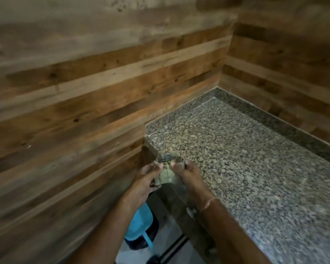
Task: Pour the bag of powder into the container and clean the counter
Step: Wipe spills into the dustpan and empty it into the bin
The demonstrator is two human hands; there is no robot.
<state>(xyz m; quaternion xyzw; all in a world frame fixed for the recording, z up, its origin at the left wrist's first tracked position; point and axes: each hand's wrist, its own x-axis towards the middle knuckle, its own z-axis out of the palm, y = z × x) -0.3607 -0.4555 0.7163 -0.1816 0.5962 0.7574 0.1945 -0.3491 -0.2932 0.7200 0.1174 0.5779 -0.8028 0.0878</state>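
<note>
No writing or brand could be read on anything; the picture was blurred with motion. Taking the speckled granite counter (pixel 246 168) as the landmark: to its left ran a wall of horizontal wood planks (pixel 74 92), which also turned the corner behind the counter's far end. Below the counter's near-left corner, down by the floor, sat one blue plastic object (pixel 141 227), partly hidden by the left forearm; what it was could not be told. Just off that same near-left corner, two hands held one small greenish bag (pixel 167 172) in the air between them. The left hand (pixel 147 180) gripped the bag's left edge, fingers curled round it and thumb on top; the right hand (pixel 187 176) pinched the right edge likewise, thumb pressed near the crumpled top. A thin band (pixel 208 203) circled the right wrist, over the counter's front edge.
</note>
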